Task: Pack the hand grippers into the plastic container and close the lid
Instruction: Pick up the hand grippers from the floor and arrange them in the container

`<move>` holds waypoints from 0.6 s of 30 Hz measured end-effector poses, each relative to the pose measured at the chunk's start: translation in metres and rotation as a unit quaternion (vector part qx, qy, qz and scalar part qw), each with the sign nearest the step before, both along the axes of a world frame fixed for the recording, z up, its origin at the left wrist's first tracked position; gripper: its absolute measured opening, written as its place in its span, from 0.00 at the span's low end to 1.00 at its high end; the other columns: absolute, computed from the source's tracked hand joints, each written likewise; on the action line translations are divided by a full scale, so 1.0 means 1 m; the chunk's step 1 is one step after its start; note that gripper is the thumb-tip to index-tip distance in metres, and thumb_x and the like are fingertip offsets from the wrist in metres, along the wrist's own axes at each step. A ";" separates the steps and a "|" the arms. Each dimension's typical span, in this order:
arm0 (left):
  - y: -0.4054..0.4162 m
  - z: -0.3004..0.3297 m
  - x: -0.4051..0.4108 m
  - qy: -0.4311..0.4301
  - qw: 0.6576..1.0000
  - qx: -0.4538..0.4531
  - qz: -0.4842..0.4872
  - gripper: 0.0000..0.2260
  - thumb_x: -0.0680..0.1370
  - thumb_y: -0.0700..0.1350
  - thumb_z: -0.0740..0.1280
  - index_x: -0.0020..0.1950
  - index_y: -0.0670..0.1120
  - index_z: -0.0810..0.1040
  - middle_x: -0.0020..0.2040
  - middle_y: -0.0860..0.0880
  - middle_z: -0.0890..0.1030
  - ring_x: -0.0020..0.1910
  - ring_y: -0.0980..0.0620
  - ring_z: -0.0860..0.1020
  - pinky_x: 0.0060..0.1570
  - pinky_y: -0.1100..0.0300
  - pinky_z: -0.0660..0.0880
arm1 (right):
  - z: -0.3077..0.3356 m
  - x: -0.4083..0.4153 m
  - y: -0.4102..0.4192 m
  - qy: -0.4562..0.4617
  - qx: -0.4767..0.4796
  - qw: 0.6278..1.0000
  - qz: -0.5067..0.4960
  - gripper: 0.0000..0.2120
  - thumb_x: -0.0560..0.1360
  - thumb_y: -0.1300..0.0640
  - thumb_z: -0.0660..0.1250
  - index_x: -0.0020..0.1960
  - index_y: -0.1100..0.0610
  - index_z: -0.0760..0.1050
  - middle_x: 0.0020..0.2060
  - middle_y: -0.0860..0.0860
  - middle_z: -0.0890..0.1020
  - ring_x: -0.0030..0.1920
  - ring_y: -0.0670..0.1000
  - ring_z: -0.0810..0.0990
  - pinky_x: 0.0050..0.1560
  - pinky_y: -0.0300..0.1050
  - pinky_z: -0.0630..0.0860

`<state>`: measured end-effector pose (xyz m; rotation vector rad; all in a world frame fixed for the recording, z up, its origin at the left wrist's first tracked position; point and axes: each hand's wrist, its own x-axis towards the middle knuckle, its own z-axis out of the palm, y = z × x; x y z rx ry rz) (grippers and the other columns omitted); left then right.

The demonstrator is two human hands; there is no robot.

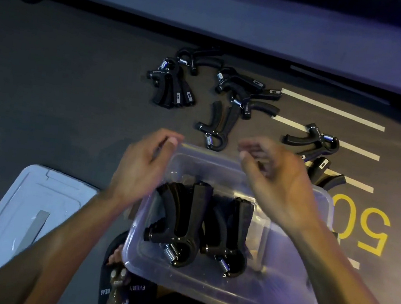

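container (222, 290): clear, two hand grippers (177, 222) inside
left hand (141, 167): fingers loose, touching far rim, holding nothing
right hand (277, 182): loosely curled, empty
lid (21, 210): left, off

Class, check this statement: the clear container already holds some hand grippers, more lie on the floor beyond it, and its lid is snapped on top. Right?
One error. The head view shows the lid lying on the floor left of the open container, not on it. Packed grippers and the loose grippers beyond are correct.
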<state>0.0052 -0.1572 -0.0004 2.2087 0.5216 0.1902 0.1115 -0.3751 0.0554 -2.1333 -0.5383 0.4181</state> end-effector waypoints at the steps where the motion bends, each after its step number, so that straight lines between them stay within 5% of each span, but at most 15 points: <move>1: 0.008 -0.004 0.009 0.020 1.000 -0.021 0.001 0.13 0.83 0.54 0.58 0.56 0.56 0.81 0.51 0.67 0.82 0.52 0.71 0.78 0.47 0.77 0.68 | -0.002 0.009 0.005 -0.017 -0.009 1.000 -0.001 0.09 0.79 0.60 0.66 0.56 0.53 0.81 0.45 0.40 0.83 0.47 0.34 0.80 0.47 0.23 0.71; 5: 0.047 -0.039 0.051 0.088 0.993 -0.079 0.010 0.11 0.83 0.49 0.60 0.56 0.56 0.82 0.53 0.61 0.85 0.54 0.63 0.81 0.54 0.68 0.74 | -0.022 0.038 0.020 -0.013 -0.053 0.998 0.012 0.09 0.79 0.60 0.65 0.57 0.54 0.81 0.47 0.44 0.83 0.46 0.39 0.79 0.47 0.23 0.70; 11: 0.084 -0.076 0.122 0.256 0.964 0.054 -0.055 0.18 0.82 0.46 0.63 0.73 0.52 0.73 0.63 0.45 0.78 0.60 0.44 0.78 0.60 0.59 0.71 | -0.047 0.045 0.024 0.012 -0.076 0.997 0.027 0.08 0.78 0.58 0.66 0.55 0.51 0.80 0.44 0.43 0.83 0.43 0.39 0.80 0.45 0.23 0.70; 18: 0.076 -0.081 0.161 0.285 0.954 0.090 -0.017 0.25 0.80 0.48 0.66 0.77 0.55 0.68 0.70 0.44 0.77 0.69 0.42 0.75 0.66 0.55 0.71 | -0.054 0.047 0.024 -0.012 -0.111 0.993 0.035 0.07 0.78 0.55 0.66 0.55 0.48 0.79 0.45 0.43 0.85 0.33 0.38 0.76 0.40 0.24 0.67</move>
